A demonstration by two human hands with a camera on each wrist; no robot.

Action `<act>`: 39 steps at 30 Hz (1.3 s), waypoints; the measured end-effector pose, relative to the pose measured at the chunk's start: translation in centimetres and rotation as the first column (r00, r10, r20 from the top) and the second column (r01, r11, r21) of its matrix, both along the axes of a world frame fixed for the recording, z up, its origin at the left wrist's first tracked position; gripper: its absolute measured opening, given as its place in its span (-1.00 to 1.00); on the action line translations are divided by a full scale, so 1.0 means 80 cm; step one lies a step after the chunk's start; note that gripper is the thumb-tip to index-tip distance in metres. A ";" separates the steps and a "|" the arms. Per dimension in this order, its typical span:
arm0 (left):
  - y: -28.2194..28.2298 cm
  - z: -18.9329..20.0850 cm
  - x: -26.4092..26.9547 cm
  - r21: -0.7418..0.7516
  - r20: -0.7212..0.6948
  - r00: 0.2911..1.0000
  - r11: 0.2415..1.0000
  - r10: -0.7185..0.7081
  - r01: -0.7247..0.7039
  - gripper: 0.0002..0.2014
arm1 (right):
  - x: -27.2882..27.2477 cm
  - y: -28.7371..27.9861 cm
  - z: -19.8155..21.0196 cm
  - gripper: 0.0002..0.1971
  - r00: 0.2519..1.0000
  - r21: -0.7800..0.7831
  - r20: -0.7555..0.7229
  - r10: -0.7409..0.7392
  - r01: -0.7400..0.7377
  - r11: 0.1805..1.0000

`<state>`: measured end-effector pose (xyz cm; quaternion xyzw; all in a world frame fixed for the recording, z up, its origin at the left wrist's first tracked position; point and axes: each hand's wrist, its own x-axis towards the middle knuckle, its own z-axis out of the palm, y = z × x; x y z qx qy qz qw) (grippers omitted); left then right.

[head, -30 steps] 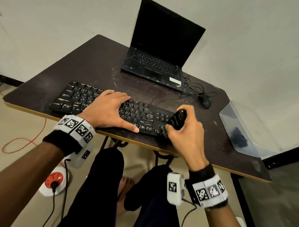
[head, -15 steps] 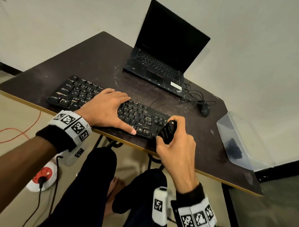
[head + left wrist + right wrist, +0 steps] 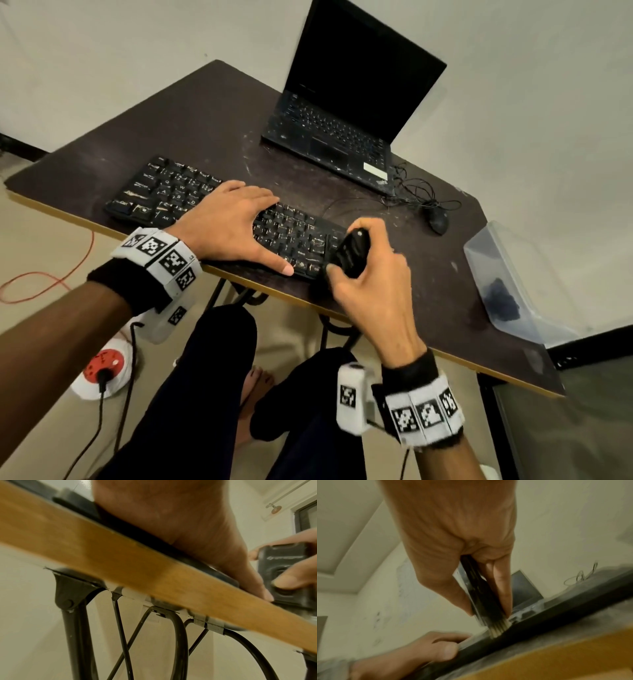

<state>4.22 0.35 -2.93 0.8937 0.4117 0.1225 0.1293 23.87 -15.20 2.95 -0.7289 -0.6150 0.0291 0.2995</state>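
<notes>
While the right hand (image 3: 373,294) is gripping a small black cleaning brush (image 3: 351,253), its fingers (image 3: 501,582) and thumb are curling round the flat handle and pointing the pale bristles (image 3: 496,630) down at the right end of the black keyboard (image 3: 178,192), close to the front row of keys. The right wrist view is showing the bristle tips touching the keyboard's near edge, so the brushing appears to be going on at this moment, not merely being prepared.

The left hand (image 3: 226,222) is lying flat across the middle keys with its fingers straight and the thumb stretching along the front edge. It is holding nothing, and it seems to be pinning the keyboard against the table (image 3: 191,113) so that the strokes are not pushing it about.

Judging by the pale smears and specks that are showing on the keys at the left end and in the middle, the cleaning is looking only partly done: the brush is working one corner, the keys under the left hand are hidden, and most of the rows are probably waiting for a pass. Whether the right end is already clean is too fine to tell.

Behind the keyboard an open laptop (image 3: 342,137) with a dark screen is standing, a wired mouse (image 3: 436,219) is lying to its right, and a clear plastic container (image 3: 507,274) is sitting at the table's right edge.
</notes>
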 end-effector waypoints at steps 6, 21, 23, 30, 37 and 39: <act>-0.002 0.001 0.001 0.003 0.009 1.000 1.000 -0.001 0.001 0.48 | 0.009 0.016 -0.003 -0.48 0.994 0.027 -0.062 -0.088 0.090 0.996; -0.001 0.002 -0.002 -0.020 0.008 1.000 1.000 0.006 -0.006 0.52 | 0.012 0.007 -0.002 -0.50 0.999 0.002 -0.024 -0.042 0.042 0.999; -0.004 0.004 0.000 -0.031 -0.005 1.000 0.999 -0.008 0.008 0.50 | 0.038 0.023 0.001 -0.49 0.984 0.010 -0.060 -0.167 0.168 0.986; -0.002 0.006 -0.002 -0.017 0.009 1.000 1.000 0.006 -0.006 0.50 | 0.042 0.015 -0.005 -0.49 0.993 0.009 -0.079 -0.084 0.085 0.996; -0.002 0.002 -0.002 -0.015 0.009 1.000 1.000 0.000 0.001 0.50 | 0.057 0.007 -0.006 -0.48 0.991 -0.013 -0.137 -0.006 0.004 1.000; -0.001 0.001 -0.001 -0.010 0.015 1.000 1.000 0.007 -0.006 0.49 | 0.069 0.011 -0.009 -0.47 0.987 0.020 -0.135 -0.093 0.097 0.995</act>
